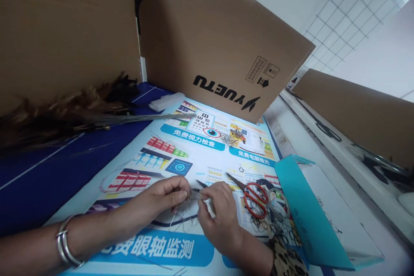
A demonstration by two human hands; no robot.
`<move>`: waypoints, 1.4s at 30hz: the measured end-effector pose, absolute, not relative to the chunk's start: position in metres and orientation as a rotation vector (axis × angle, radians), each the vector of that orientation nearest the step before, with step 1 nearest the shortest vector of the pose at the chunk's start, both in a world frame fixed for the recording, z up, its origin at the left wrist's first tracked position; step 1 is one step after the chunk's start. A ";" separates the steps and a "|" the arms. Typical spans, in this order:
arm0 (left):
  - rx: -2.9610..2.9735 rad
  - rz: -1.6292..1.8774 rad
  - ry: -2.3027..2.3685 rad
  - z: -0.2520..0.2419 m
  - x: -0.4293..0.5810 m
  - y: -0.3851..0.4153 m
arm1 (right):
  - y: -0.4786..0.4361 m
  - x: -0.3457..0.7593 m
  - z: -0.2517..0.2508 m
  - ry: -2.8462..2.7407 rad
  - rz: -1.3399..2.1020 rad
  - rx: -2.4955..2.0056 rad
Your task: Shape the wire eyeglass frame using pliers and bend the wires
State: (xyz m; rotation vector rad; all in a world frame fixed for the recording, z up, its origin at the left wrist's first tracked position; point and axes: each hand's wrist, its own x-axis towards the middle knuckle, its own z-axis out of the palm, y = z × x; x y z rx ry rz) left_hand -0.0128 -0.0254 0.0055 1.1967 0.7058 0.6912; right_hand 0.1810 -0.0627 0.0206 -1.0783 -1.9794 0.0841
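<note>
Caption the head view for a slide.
Left hand and right hand pinch a small indistinct piece above a printed sheet, with red-handled scissors and a turquoise box to the right.

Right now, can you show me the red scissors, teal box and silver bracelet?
Red scissors (248, 190): head view, handle beside the pivot.
Teal box (315, 220): head view, teal side wall.
Silver bracelet (66, 245): head view, metal band.

"YUETU" on cardboard (210, 30), "免费视力检查" on poster (201, 155)
</note>
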 end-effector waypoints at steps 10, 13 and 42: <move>1.219 0.678 0.676 0.000 -0.015 -0.020 | -0.059 0.186 0.017 -1.946 0.459 -1.097; 1.258 0.702 0.726 0.000 -0.015 -0.016 | -0.060 0.186 0.018 -1.970 0.397 -1.129; 1.210 0.691 0.810 -0.004 -0.015 -0.010 | -0.064 0.186 0.009 -1.905 0.659 -1.395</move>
